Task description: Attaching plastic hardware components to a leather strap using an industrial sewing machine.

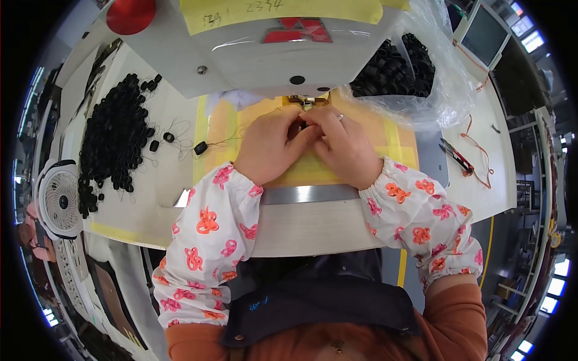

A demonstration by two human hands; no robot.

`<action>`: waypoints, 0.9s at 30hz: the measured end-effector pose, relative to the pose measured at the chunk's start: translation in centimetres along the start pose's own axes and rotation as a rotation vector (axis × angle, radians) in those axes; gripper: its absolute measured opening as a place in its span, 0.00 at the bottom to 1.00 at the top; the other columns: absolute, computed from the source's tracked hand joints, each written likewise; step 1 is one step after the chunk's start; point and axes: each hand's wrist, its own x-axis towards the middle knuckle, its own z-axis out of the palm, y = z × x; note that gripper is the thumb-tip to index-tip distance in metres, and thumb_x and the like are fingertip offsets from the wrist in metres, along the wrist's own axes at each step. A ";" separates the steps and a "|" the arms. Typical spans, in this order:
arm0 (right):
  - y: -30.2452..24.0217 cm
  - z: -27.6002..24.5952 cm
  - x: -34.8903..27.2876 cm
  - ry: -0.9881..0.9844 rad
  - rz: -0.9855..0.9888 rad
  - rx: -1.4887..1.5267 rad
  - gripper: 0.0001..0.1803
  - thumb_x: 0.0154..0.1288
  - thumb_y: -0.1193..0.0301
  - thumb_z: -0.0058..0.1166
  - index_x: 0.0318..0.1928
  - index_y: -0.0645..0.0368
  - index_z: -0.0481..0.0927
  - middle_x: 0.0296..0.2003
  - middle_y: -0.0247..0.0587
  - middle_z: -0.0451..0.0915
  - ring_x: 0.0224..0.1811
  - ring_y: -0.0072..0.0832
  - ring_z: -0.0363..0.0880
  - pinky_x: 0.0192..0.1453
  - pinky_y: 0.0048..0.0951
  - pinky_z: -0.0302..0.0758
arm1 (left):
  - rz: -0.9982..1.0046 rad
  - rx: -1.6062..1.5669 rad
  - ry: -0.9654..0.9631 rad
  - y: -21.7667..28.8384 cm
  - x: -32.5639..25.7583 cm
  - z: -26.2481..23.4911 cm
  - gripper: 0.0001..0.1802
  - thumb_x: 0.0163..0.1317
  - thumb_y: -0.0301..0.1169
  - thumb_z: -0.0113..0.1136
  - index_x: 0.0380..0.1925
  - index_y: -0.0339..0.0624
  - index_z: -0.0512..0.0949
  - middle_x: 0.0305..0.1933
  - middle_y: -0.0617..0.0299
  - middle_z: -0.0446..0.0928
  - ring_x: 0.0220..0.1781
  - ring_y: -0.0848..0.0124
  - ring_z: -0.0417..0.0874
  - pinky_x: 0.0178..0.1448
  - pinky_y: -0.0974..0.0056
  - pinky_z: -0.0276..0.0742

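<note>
Elastic loop, a small black band, sits pinched between my two hands right under the needle foot of the sewing machine, on the yellow mat of the work table.

From the head camera, the only view I have: my left hand is curled, fingers closed on the near end of the loop, and my right hand is curled the same way, fingertips gripping the other side, a ring showing on one finger. Both hands touch each other at the loop, and most of the band is hidden under my fingers, so I cannot tell how it lies against the foot.

What worries me is how close my fingertips are to the needle. If the machine runs while I hold this tightly, a finger could be caught. If my pinch slackens, the loop could twist or slide and the stitch would land crooked.

A thread runs left from the machine to a finished piece lying on the table; it could snag my sleeve. The pile of black loops lies well to my left, the clear bag of loops near my right, and the scissors well apart.
</note>
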 end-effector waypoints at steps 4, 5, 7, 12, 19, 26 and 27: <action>-0.3 -0.1 0.2 -0.011 -0.109 -0.180 0.19 0.47 0.78 0.50 0.43 0.60 0.67 0.31 0.43 0.73 0.31 0.37 0.75 0.30 0.31 0.73 | 0.094 0.041 0.002 -0.5 0.1 0.1 0.09 0.54 0.34 0.54 0.29 0.40 0.74 0.24 0.52 0.74 0.27 0.54 0.75 0.30 0.57 0.68; -0.5 0.0 0.3 -0.014 -0.098 -0.177 0.18 0.47 0.79 0.51 0.43 0.60 0.68 0.32 0.43 0.74 0.31 0.38 0.76 0.30 0.31 0.73 | 0.093 0.040 -0.001 -0.6 0.1 0.0 0.09 0.54 0.34 0.54 0.29 0.40 0.74 0.24 0.52 0.74 0.27 0.54 0.75 0.30 0.57 0.68; -0.5 0.0 0.2 -0.019 -0.085 -0.173 0.18 0.47 0.80 0.51 0.43 0.59 0.70 0.33 0.43 0.75 0.31 0.38 0.76 0.30 0.31 0.74 | 0.136 0.077 0.051 -0.9 0.1 0.1 0.08 0.54 0.34 0.54 0.29 0.41 0.74 0.23 0.53 0.75 0.27 0.54 0.75 0.29 0.57 0.68; 0.0 0.4 0.0 -0.008 -0.054 -0.136 0.16 0.50 0.77 0.50 0.42 0.61 0.66 0.32 0.43 0.72 0.30 0.38 0.75 0.29 0.31 0.73 | 0.061 0.078 0.050 -1.0 0.2 0.0 0.09 0.54 0.35 0.55 0.27 0.42 0.75 0.23 0.53 0.75 0.26 0.56 0.76 0.29 0.59 0.69; 0.7 -0.1 0.8 0.057 0.323 0.352 0.11 0.47 0.80 0.55 0.33 0.64 0.70 0.23 0.44 0.75 0.24 0.33 0.76 0.26 0.28 0.72 | -0.033 0.188 0.085 -0.5 0.6 -0.2 0.10 0.52 0.37 0.57 0.27 0.42 0.77 0.23 0.56 0.76 0.25 0.61 0.77 0.29 0.62 0.69; 1.4 -0.3 1.6 0.049 0.425 0.266 0.06 0.43 0.80 0.58 0.25 0.66 0.75 0.22 0.45 0.77 0.23 0.33 0.76 0.27 0.28 0.72 | 0.015 0.177 0.186 -2.0 0.9 0.2 0.11 0.52 0.38 0.57 0.29 0.43 0.77 0.25 0.62 0.78 0.26 0.67 0.79 0.29 0.65 0.70; 1.5 -0.2 1.7 0.061 0.416 0.246 0.06 0.43 0.80 0.58 0.25 0.66 0.75 0.22 0.45 0.77 0.23 0.35 0.76 0.27 0.29 0.72 | 0.020 0.179 0.200 -2.0 1.1 0.2 0.11 0.52 0.39 0.57 0.29 0.43 0.77 0.25 0.62 0.78 0.26 0.67 0.79 0.29 0.65 0.70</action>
